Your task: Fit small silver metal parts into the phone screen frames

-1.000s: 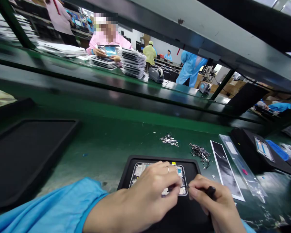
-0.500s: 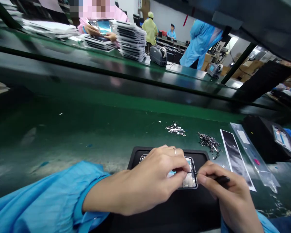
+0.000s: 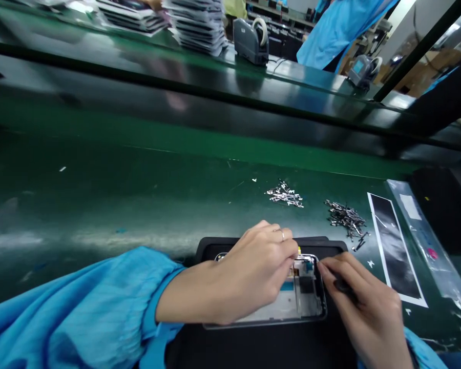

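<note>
An opened phone frame (image 3: 307, 308), silvery inside with a dark rim, lies on a black tray (image 3: 207, 245). Over its upper left part is my left hand (image 3: 259, 264), a ring on one finger. Its fingertips are pinched together at the frame's top edge, beside a small yellow bit (image 3: 299, 250); what they hold is hidden. My right hand (image 3: 363, 302) is closed around a slim black tool (image 3: 343, 286), its fingertips by the frame's upper right corner. The tool's tip cannot be made out.
Beyond the tray lie two heaps of tiny parts, one silvery (image 3: 285, 195) and one darker (image 3: 346, 218). To the right are a dark strip with white borders (image 3: 396, 251) and a clear plastic bag (image 3: 426, 238). A tape dispenser (image 3: 249, 43) and stacked panels (image 3: 195, 23) stand on the raised ledge.
The view has tipped downward. My left fingertips have shifted from over the frame's inside to its top edge, uncovering more of the interior. My right hand still grips the black tool.
</note>
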Available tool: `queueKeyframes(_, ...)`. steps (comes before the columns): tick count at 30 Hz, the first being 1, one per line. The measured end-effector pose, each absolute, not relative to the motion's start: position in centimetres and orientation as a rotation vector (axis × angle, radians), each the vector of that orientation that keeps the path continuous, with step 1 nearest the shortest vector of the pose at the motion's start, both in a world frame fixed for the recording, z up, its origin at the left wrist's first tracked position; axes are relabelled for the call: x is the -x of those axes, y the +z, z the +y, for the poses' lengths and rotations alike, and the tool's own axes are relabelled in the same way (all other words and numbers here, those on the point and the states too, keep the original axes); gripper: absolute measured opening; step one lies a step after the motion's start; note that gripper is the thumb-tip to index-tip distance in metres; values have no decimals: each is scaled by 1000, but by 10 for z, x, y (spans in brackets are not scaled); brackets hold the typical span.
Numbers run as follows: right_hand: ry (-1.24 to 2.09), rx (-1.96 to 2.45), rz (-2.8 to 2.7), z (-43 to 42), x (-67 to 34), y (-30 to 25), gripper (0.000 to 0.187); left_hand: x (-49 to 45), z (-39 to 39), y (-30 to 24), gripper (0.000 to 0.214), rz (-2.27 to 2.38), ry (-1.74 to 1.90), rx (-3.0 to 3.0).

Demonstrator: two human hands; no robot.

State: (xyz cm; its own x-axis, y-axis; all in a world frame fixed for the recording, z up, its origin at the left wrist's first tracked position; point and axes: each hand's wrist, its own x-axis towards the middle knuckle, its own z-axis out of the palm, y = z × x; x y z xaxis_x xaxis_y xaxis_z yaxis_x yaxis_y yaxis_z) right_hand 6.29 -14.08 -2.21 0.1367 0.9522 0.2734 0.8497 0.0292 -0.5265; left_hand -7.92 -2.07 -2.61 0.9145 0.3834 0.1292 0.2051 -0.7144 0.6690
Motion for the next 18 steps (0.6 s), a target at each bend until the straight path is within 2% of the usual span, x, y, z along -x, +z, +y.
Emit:
queueKeyframes(6,-29,1874,-1879,-152,-72,-20,11,76,-19,-31,19,418,264,-2469)
queueKeyframes(13,-108,1831,-2230,-161,-83,-31,18,76,-19,-34,25,446,364,-2432)
queueKeyframes(18,-155,1779,-2264,-162,-75,-36,27,78,-19,-36,23,449,419,-2385)
